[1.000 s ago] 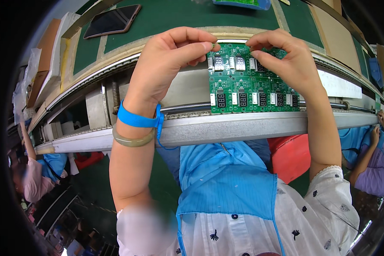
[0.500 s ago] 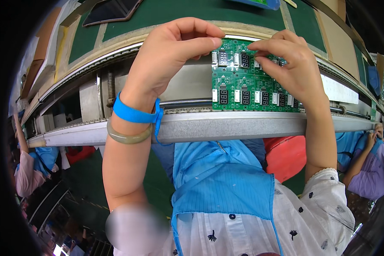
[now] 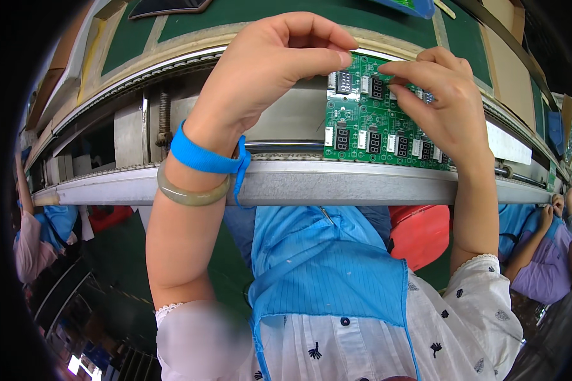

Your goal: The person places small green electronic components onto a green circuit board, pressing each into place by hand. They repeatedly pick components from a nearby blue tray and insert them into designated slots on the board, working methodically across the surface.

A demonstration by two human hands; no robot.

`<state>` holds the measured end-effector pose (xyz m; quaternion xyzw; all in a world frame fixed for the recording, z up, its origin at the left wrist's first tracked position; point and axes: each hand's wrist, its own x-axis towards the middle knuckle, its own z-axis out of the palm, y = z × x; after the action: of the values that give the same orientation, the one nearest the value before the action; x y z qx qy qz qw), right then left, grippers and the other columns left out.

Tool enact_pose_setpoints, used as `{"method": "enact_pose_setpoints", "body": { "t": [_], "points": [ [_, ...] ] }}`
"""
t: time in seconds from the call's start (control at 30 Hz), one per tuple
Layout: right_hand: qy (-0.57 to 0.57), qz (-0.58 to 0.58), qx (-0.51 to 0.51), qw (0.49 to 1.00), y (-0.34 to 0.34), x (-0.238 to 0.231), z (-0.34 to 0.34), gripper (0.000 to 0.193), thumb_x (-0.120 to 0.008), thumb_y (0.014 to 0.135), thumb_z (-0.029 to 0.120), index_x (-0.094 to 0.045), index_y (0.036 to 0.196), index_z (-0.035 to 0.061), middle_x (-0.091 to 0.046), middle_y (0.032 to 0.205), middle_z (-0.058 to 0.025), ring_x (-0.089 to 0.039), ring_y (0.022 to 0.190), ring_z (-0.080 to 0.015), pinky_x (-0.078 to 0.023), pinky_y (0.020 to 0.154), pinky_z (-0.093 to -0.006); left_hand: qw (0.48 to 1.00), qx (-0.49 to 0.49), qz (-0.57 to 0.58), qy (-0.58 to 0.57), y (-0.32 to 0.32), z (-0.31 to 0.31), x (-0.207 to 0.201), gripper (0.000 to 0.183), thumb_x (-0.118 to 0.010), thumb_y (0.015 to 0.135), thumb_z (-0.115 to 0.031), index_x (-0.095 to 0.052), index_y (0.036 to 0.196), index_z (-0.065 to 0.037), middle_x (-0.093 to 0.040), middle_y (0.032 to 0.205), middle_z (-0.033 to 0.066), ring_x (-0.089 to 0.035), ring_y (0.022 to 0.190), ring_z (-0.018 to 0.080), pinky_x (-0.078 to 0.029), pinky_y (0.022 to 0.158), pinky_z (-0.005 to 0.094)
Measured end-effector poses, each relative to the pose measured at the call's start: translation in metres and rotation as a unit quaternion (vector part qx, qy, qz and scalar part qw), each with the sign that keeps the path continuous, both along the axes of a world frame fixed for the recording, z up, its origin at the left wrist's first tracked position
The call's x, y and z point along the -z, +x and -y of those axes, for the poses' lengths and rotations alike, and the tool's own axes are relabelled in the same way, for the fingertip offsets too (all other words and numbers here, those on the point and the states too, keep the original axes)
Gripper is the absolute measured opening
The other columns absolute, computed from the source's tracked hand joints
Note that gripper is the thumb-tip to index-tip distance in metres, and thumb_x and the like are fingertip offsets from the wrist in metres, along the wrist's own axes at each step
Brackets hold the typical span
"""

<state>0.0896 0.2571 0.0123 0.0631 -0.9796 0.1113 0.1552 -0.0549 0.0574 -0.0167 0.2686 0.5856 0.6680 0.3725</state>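
Note:
A green circuit board panel (image 3: 351,114) lies across two metal rails, with rows of black digit displays (image 3: 375,143) and white connectors (image 3: 328,136). At the panel's upper left corner, my left hand (image 3: 289,54) has thumb and index finger pinched; whatever lies between the tips is hidden or too small to name. My right hand (image 3: 443,95) covers the panel's upper right part. Its thumb and index finger come together in a pinch above the top row, beside a display. What they hold, if anything, I cannot make out. A blue band (image 3: 203,152) and a bangle (image 3: 192,193) circle my left wrist.
The near metal rail (image 3: 299,184) runs between my body and the panel. Beyond the far rail is a green work surface (image 3: 235,35) with a phone (image 3: 168,6) and a blue tray (image 3: 413,6). A red seat (image 3: 419,235) stands below. Other people (image 3: 543,254) sit at both sides.
The view has shifted slightly. The panel and my left hand appear farther right, and my right hand has moved slightly right with them. Both hands keep much the same pinched pose.

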Motion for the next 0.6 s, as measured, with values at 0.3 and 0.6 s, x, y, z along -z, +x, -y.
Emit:
{"method": "enact_pose_setpoints", "body": {
  "t": [0.3,0.6],
  "points": [
    [0.013,0.012,0.005,1.000,0.000,-0.002,0.002,0.021,-0.073,0.080,0.010,-0.077,0.100,0.0137,-0.071,0.081,-0.0018,-0.063,0.086,-0.0191,-0.038,0.078,-0.0377,0.994,-0.005,0.099,-0.056,0.003,0.000,-0.022,0.021,-0.070,0.088,0.000,-0.067,0.109,0.003,-0.069,0.098,0.0072,-0.065,0.089,0.0116,-0.053,0.083,0.0230],
    [0.054,-0.015,-0.013,0.998,-0.002,-0.003,0.006,0.021,-0.073,0.079,0.009,-0.077,0.099,0.0130,-0.070,0.079,-0.0011,-0.062,0.085,-0.0191,-0.039,0.077,-0.0383,0.994,0.004,0.098,-0.041,0.001,0.002,-0.020,0.022,-0.070,0.088,0.000,-0.067,0.109,0.003,-0.069,0.097,0.0073,-0.065,0.089,0.0120,-0.054,0.083,0.0229]
  ]
}}
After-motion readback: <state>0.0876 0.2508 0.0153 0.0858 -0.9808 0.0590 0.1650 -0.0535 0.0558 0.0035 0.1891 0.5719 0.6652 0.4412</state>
